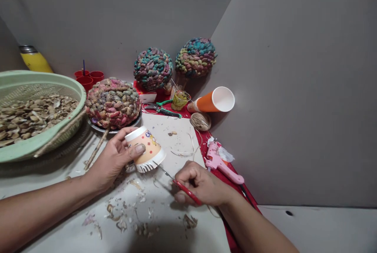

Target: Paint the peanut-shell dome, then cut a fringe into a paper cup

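Observation:
My left hand [118, 155] grips a printed paper cup [149, 143], thumb on its near side. The cup is tilted, and its lower right edge carries a row of short cuts that form a fringe. In my right hand [196, 184] are red-handled scissors [188, 192], their blades pointing up and left. The blade tips meet the fringed edge of the cup. My fingers cover part of the scissor handles. Just behind my left hand, a ball covered in pinkish and brown shells [113, 104] rests on a metal plate [137, 123].
A green basket [81, 100] of shells stands left. Behind are two multicoloured balls [153, 68], green-handled pliers [167, 111], stacked orange paper cups [204, 103] and a twine ball [200, 121]. A pink glue gun [224, 168] lies right. Scraps litter the white board [118, 225].

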Motion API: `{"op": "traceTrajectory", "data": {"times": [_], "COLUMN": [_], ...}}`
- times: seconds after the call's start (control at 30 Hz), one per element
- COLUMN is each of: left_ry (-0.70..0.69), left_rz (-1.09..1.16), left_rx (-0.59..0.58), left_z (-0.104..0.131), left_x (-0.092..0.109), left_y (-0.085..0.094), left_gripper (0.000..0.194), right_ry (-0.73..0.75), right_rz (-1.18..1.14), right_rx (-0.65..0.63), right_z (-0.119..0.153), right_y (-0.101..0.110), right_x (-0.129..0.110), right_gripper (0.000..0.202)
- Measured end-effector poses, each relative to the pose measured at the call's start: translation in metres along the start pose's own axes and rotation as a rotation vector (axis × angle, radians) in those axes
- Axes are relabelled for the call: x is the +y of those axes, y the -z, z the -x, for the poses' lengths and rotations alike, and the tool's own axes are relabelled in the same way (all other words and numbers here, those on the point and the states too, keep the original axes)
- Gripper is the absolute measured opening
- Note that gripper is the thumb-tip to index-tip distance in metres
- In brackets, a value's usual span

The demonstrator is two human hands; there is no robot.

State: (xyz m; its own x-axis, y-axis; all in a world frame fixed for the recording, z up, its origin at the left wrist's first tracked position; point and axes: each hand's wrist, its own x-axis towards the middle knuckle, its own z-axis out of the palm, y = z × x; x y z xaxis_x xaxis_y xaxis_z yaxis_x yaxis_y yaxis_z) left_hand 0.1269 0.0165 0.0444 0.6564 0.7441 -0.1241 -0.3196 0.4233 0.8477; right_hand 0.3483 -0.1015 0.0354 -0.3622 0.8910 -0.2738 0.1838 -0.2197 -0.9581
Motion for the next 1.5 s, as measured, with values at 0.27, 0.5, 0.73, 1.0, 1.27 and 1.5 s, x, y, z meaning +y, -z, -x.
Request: {"op": "traceTrajectory", "data": {"times": [0.27, 0.5, 0.73, 1.0, 1.27, 1.5], "left_ry": [-0.041, -0.065, -0.09, -0.156, -0.173, -0.188], "left_rz": [-0.032, -0.08, -0.149, -0.19, -0.229, -0.249], "left_rx": [-0.001, 0.016, 0.029, 0.023, -0.005, -0.033], "left_z": [0.0, 0.0, 0.001, 0.003, 0.006, 0.007], "left_x": [0.0, 0.002, 0.004, 0.009, 0.013, 0.013], "left_y": [0.002, 0.004, 0.006, 0.004, 0.004, 0.005], "left_gripper": [0.049, 0.055, 0.058, 0.058, 0.06, 0.062], "right_ry": [-0.021, -0.054, -0.03, -0.045, -0.023, -0.052], "right_rz": [-0.055, -0.077, -0.136, -0.169, -0.145, -0.181], "right_rx": [-0.014, -0.027, -0.066, -0.082, -0.076, -0.1], "right_z": [0.001, 0.001, -0.001, 0.001, 0.0, 0.001], "right_y": [0.002, 0.003, 0.003, 0.004, 0.001, 0.003], "right_x": [0.006, 0.006, 0.011, 0.012, 0.01, 0.012], "right_gripper": [0.06, 0.065, 0.065, 0.064, 0.067, 0.065]}}
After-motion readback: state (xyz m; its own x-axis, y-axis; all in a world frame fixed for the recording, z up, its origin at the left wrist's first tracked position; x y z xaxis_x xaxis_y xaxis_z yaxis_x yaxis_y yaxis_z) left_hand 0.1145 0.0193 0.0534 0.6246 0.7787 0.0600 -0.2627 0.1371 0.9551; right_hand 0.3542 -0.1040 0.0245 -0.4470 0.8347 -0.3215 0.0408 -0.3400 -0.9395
